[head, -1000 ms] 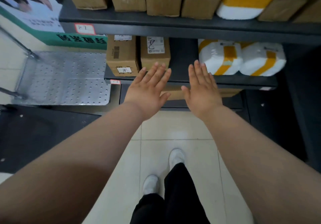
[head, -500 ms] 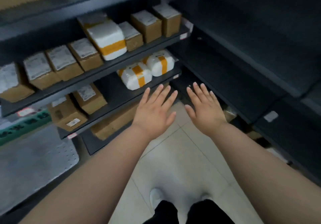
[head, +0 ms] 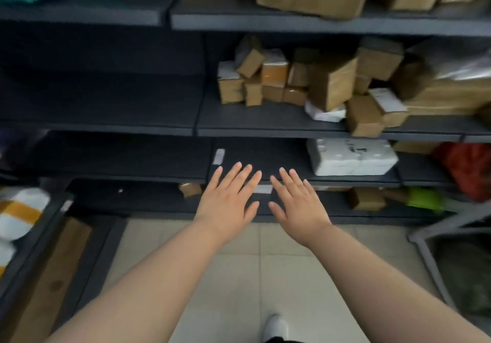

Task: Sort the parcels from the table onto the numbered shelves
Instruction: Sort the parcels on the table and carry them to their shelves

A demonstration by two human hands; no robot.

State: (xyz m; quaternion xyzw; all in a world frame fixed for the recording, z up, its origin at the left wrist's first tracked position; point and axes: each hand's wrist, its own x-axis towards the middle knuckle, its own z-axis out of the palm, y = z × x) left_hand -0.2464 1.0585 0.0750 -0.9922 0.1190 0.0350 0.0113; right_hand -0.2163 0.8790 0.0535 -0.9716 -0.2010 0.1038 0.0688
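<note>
Left hand [head: 228, 201] and right hand [head: 297, 204] both spread flat, empty, before the shelves [head: 265, 126]; small cardboard parcels [head: 332, 84] heaped at 1 o'clock look light, stiff, so probably best gripped across opposite faces.

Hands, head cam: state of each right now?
Left hand: open, fingers straight and spread, holding nothing.
Right hand: open, fingers straight and spread, holding nothing.
</note>
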